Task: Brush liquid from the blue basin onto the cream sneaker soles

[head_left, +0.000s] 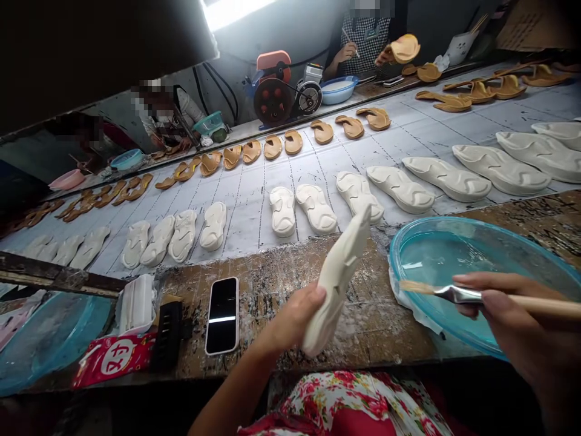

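My left hand (293,318) grips a white shoe sole (338,275) by its lower end, holding it upright and tilted over the stained bench edge. My right hand (512,321) holds a flat brush (458,294) with a wooden handle and metal ferrule. The bristles point left over the rim of a clear blue bowl (408,242) holding clear liquid. The brush tip sits a short way to the right of the sole, apart from it.
A belt (254,206) carries rows of white soles (315,209) near me and tan soles (272,147) farther off. A phone (222,315), a black comb-like tool (166,333) and a red packet (115,357) lie on the bench. Other people work across the belt beside a small motor (276,91).
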The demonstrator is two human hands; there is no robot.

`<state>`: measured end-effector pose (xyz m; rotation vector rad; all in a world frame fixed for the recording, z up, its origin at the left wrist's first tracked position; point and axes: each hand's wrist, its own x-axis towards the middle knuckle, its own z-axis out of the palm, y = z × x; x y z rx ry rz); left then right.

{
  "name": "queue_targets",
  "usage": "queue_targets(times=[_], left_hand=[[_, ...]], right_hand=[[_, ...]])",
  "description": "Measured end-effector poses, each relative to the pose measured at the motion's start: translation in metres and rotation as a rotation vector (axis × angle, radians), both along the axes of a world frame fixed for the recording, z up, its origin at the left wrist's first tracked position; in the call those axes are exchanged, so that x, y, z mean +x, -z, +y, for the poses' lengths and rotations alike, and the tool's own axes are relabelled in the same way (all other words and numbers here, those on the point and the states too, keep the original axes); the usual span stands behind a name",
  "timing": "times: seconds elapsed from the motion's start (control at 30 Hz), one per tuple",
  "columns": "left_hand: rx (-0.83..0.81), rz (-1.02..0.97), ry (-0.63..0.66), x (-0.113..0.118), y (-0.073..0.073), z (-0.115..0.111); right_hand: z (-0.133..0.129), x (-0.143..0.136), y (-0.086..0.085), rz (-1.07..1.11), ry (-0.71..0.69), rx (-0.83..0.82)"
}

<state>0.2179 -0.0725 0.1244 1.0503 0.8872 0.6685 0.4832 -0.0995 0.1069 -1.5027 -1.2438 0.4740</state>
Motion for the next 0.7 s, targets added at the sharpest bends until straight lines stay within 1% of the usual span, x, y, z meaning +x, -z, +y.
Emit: queue_targets(times=[0.03,0.07,0.13,0.17,0.2,0.27,0.37,0.4,0.47,0.57,0.63,0.7], left_hand=[[0.043,0.039,0.033,0.000,-0.008,-0.003],[0.069,0.063,0.064,-0.001,-0.015,-0.006],[0.072,0.087,0.119,-0.002,-0.024,-0.011],[0.057,0.094,0.138,-0.002,-0.027,-0.013],[0.043,0.099,0.148,-0.002,-0.029,-0.015],[0.032,0.119,0.150,-0.002,-0.032,-0.019],[0.083,0.178,0.090,-0.001,-0.038,-0.024],[0.098,0.203,0.077,0.000,-0.041,-0.025],[0.092,0.227,0.095,0.000,-0.046,-0.025],[0.015,0.153,0.138,0.000,-0.048,-0.023],[-0.055,0.067,0.138,-0.001,-0.043,-0.022],[-0.168,-0.012,0.141,-0.003,-0.037,-0.023]], right_hand=[[0.000,-0.011,-0.007,-0.015,-0.035,0.096],[0.001,-0.020,-0.013,-0.070,-0.102,0.271],[0.006,-0.032,-0.026,-0.141,-0.240,0.504],[0.008,-0.034,-0.031,-0.180,-0.298,0.584],[0.010,-0.034,-0.034,-0.215,-0.339,0.622],[0.013,-0.030,-0.039,-0.279,-0.376,0.633],[0.008,-0.027,-0.043,-0.356,-0.368,0.576],[0.006,-0.028,-0.045,-0.389,-0.385,0.550],[0.001,-0.033,-0.052,-0.457,-0.459,0.516],[0.000,-0.039,-0.062,-0.492,-0.571,0.524],[0.002,-0.037,-0.065,-0.497,-0.594,0.545],[0.006,-0.031,-0.063,-0.500,-0.620,0.523]])
